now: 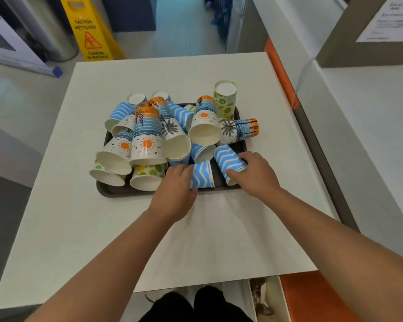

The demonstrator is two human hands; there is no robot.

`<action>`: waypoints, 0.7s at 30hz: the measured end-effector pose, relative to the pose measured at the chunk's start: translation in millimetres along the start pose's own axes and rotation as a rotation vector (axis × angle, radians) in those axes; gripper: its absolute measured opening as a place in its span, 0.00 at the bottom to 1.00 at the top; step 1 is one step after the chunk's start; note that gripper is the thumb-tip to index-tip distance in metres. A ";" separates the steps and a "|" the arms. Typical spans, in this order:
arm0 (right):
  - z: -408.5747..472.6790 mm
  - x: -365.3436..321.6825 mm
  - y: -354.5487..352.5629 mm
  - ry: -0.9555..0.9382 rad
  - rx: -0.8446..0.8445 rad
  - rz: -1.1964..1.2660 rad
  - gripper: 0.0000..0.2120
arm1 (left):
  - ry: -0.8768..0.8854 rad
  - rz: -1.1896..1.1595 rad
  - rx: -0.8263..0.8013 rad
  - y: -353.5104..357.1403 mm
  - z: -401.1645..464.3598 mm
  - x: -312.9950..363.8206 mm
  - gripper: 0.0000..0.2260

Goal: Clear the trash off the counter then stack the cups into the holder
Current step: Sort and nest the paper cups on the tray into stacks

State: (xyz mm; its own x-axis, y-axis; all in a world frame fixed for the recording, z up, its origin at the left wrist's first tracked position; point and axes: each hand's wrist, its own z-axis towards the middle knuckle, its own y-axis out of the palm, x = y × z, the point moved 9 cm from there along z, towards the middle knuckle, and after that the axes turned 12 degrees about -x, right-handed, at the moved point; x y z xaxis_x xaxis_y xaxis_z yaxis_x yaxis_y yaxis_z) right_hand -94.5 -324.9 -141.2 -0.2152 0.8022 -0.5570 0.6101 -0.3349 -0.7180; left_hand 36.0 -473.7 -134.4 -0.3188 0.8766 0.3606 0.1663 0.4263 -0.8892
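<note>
White and bare apart from one dark tray (116, 192), the table (219, 228) sits in a pale room with a yellow wet-floor sign (91, 31) standing on the floor beyond its far edge. I start at the cups: a loose heap of paper cups (149, 135) fills the tray, most lying on their sides or upside down, in sun, palm, lime and blue zigzag prints. One lime cup (225, 99) stands upside down at the far right corner.

My left hand (175, 194) is wrapped around a blue zigzag cup (203, 174) at the near edge of the tray, fingers curled on its side. My right hand (256, 175) grips a second zigzag cup (228, 159) just beside it, thumb under and fingers over. Both cups lie tipped on the tray, not yet lifted.

I see no loose trash on the table, so I judge that the clearing part is done and that the stacking step is beginning. No holder shows in this view, so I cannot say where the cups must end up.

Next, I think I must lift both cups, turn them the same way and slide one into the other. A light squeeze is needed, since thin paper walls crush easily, and the heap may roll when these two leave.
</note>
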 end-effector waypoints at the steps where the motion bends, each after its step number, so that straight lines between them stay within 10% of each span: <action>1: 2.5 0.6 0.6 0.003 -0.008 0.000 0.28 | -0.002 0.023 0.007 -0.1 2.2 -0.4 0.25; 21: 9.1 10.6 -4.6 -0.010 -0.097 0.276 0.27 | 0.169 0.016 -0.026 -16.6 7.5 -3.9 0.25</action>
State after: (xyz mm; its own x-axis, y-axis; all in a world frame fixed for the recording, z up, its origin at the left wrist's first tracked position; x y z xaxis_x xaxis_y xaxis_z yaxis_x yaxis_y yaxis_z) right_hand -106.4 -319.3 -147.6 -0.0377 0.6823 -0.7301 0.7166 -0.4908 -0.4956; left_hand 27.4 -485.8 -123.1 -0.1550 0.9075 0.3904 0.1946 0.4155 -0.8885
